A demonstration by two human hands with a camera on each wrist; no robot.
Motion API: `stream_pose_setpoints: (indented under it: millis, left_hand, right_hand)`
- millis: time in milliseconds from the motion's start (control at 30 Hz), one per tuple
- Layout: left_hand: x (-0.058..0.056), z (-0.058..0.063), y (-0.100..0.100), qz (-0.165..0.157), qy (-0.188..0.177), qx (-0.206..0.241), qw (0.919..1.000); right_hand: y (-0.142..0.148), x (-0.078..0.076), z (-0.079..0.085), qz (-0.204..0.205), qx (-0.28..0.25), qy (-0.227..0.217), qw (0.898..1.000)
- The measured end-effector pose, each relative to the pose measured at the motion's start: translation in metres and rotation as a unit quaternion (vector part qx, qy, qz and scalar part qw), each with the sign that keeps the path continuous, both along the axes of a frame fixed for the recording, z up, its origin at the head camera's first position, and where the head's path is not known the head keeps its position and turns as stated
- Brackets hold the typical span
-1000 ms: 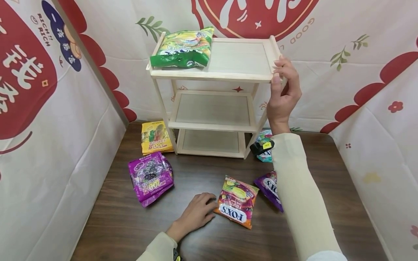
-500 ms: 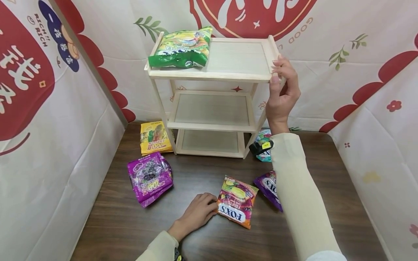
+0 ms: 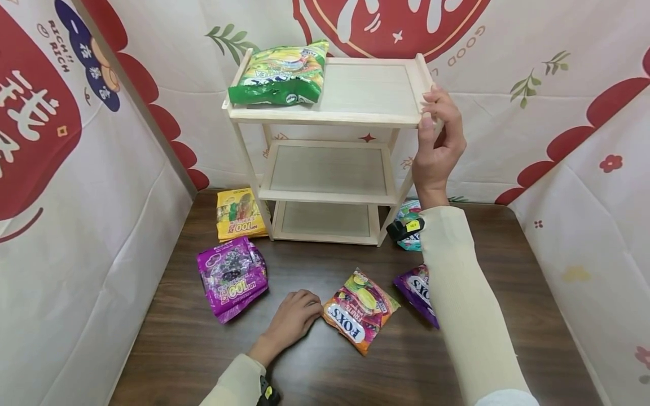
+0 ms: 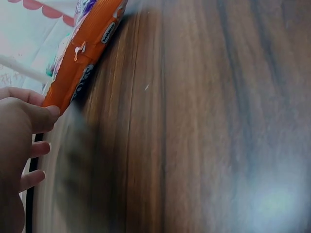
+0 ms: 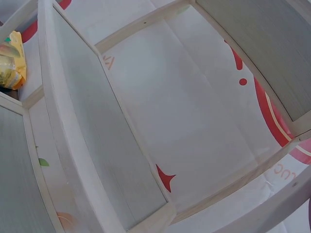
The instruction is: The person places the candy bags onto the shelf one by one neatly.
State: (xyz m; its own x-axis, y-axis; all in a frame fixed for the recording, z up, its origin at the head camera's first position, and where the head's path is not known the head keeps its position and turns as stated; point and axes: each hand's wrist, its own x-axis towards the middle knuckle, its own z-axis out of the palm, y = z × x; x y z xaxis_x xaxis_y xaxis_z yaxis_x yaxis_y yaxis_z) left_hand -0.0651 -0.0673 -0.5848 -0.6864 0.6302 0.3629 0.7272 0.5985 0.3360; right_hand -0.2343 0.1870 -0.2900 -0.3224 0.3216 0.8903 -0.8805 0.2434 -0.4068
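Note:
My left hand [image 3: 290,320] pinches the left corner of an orange and red Fox's candy bag [image 3: 361,310] lying on the table. In the left wrist view, thumb and forefinger hold the bag's orange edge [image 4: 80,56] while the other fingers stay loose. Up at the right end of a pale wooden three-tier shelf [image 3: 325,197], my right hand [image 3: 440,138] grips the top corner, thumb in front. A green Fox's bag [image 3: 284,73] sits on the top tier at the left. The right wrist view shows the shelf frame [image 5: 73,145] but not the hand.
Left of the shelf lie a yellow candy bag [image 3: 241,213] and a purple one [image 3: 233,276]. To its right are a teal bag [image 3: 410,242] and a dark purple Fox's bag [image 3: 417,293], both partly behind my right arm. Printed cloth walls [image 3: 558,141] enclose the table [image 3: 172,349].
My left hand has moved a little to the left, pulling the orange and red candy bag with it and turning it on the table. The right hand keeps its hold on the shelf.

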Motion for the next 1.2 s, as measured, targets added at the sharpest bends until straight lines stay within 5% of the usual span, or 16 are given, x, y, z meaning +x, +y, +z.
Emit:
stream_pose_setpoints:
  millis: [600, 800, 1200]
  left_hand:
    - [-0.003, -0.002, -0.042, 0.027, 0.007, 0.006, 0.9996]
    - [0.0, -0.002, -0.052, 0.035, 0.008, 0.038, 0.9986]
    - [0.01, 0.002, -0.068, 0.053, -0.004, 0.03, 0.9981]
  right_hand:
    - [-0.001, 0.001, 0.002, -0.008, -0.001, -0.005, 1.0]
    - [-0.001, 0.0, 0.001, -0.004, -0.002, -0.003, 1.0]
    - [-0.002, 0.0, 0.0, -0.005, -0.003, -0.002, 1.0]
